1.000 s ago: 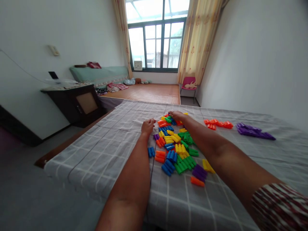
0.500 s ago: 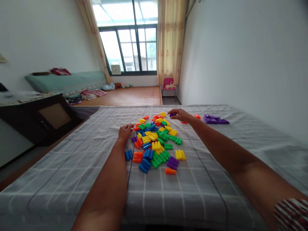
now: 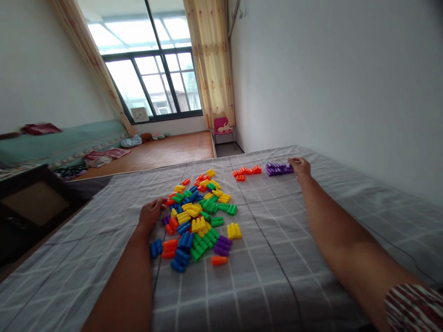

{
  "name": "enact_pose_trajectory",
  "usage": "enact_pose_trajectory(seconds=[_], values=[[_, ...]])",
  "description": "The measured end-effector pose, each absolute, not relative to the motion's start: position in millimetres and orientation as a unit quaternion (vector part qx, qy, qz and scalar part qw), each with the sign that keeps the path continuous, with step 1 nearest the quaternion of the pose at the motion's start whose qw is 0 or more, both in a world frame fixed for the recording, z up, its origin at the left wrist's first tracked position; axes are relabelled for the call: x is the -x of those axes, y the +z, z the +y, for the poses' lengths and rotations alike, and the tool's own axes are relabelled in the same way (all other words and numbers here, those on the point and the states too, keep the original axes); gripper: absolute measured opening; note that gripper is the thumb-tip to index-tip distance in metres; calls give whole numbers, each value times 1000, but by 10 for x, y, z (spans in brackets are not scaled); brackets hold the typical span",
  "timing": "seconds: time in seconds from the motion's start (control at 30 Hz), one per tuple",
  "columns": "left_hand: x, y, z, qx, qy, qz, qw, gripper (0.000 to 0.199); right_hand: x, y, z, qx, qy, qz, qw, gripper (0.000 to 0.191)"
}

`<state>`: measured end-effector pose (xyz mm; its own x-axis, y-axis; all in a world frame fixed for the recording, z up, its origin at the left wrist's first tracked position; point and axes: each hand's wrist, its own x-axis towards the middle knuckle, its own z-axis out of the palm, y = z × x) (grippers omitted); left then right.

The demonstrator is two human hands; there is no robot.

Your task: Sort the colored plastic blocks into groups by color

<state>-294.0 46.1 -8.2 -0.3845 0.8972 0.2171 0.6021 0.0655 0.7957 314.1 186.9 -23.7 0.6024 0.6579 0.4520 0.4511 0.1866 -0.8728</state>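
Observation:
A mixed heap of yellow, green, blue, orange and purple plastic pieces (image 3: pixel 199 225) lies on the grey checked cloth (image 3: pixel 263 276). My left hand (image 3: pixel 152 213) rests at the heap's left edge, fingers bent beside orange pieces; what they hold, if anything, is hidden. Farther right, my right hand (image 3: pixel 299 167) has its fingers closed on a purple piece at the right end of a purple group (image 3: pixel 277 169). Just left of that group is a smaller orange group (image 3: pixel 247 172). A single orange piece (image 3: pixel 219 261) lies at the heap's near edge.
Beyond the cloth stands a wooden bed platform (image 3: pixel 173 146) with fabric on it. A pink chair (image 3: pixel 223 125) is in the far corner. A white wall (image 3: pixel 328 83) runs along the right, and a dark cabinet (image 3: pixel 31 207) is at the left.
My right hand has moved right, carrying a purple piece from the heap's far end to the purple group. The view has turned right. My left hand remains beside the heap.

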Motion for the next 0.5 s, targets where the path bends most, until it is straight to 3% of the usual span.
enact_pose_trajectory(seconds=[0.5], values=[[2930, -67, 466, -529, 438, 706, 171, 68, -3182, -286, 1869, 694, 133, -403, 581, 26]])
